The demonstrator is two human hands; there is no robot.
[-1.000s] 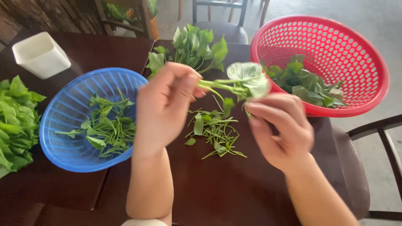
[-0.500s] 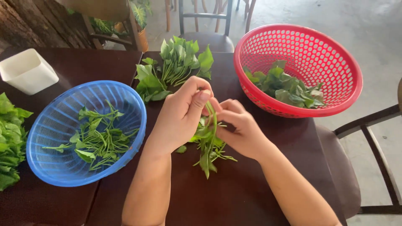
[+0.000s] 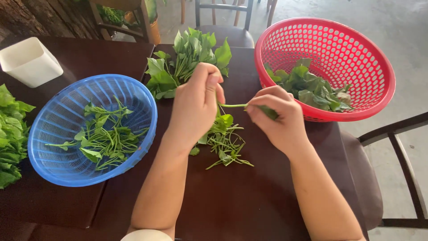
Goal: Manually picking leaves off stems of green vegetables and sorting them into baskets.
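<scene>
Two hands in view, both the person's own. Left hand [image 3: 196, 105] is curled, fingers pinched on one end of a thin green stem [image 3: 232, 105]; right hand [image 3: 277, 117] is pinched on the other end, with a leaf bit showing at its fingertips. The stem runs level between them, at the table's centre, above a small loose pile of trimmed stems and leaves [image 3: 223, 143] lying on the dark wooden table [image 3: 249, 201].

Baskets: two. One blue round mesh basket [image 3: 58, 134] at 9 o'clock of the hands, holding thin stems with small leaves. One red round mesh basket [image 3: 356, 58] at 2 o'clock, holding broad dark leaves.

Greens heaps: one bunch of unsorted leafy stalks [image 3: 191, 58] at 12 o'clock, just beyond the left hand; one heap of broad leaves [image 3: 11, 134] at the far 9 o'clock edge, cut off by the frame.

One white square plastic container [image 3: 30, 60] at 10 o'clock, plain, contents cannot be seen.

Chairs: one at 12 o'clock behind the table [image 3: 223, 18], one at 4 o'clock [image 3: 392, 147].
</scene>
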